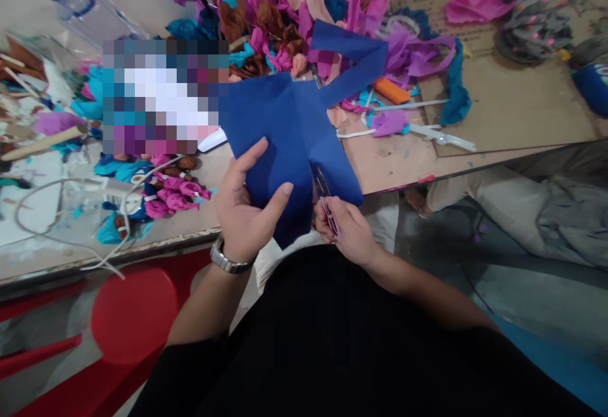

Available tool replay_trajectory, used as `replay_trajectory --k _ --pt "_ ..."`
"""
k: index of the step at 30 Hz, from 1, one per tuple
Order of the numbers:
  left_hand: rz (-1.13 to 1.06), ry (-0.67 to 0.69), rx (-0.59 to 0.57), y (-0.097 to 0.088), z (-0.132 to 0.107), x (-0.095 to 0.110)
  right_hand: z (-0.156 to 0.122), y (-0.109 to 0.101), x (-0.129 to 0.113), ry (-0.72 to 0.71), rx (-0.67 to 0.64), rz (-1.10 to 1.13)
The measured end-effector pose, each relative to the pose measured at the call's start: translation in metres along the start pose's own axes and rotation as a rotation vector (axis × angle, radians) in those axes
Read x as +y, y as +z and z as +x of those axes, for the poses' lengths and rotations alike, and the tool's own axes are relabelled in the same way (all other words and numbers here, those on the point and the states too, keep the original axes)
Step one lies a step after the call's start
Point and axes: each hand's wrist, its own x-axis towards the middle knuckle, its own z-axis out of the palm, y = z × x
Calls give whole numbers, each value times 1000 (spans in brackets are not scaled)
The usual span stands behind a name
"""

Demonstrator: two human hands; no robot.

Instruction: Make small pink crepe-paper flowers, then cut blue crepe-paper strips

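A dark blue sheet of paper or thin card [273, 116] spans the table's front edge, with a cut running up from its near edge. My left hand [249, 205], with a metal watch on the wrist, holds the sheet's left part. Its thumb and index finger lie spread on top, while the other fingers are partly hidden. In my right hand [349, 227] is a pair of scissors [323, 182], gripped by the handles, the blades in the cut. Beyond the sheet lies a folded blue strip [354, 59], partly over coloured crepe paper.
Crumpled pink, purple, teal and brown paper [270, 18] heaps up at the back. An orange piece [392, 90] and a clear-handled tool [444, 137] lie right. Brown cardboard [513, 106] covers the right side. A white cable [71, 180] loops left; a red chair [135, 315] stands below.
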Motion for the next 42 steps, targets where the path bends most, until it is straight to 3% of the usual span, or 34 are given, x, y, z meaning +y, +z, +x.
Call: replay_trajectory --k 13,17,42 --pt "52 -12 -12 -8 11 3 -16 -4 -1 -124 -1 -322" --pt "49 -41 -70 -9 11 0 -21 -7 0 -105 3 -376" --pt "114 -15 -124 -11 -6 21 -18 5 -9 -72 -15 -301"
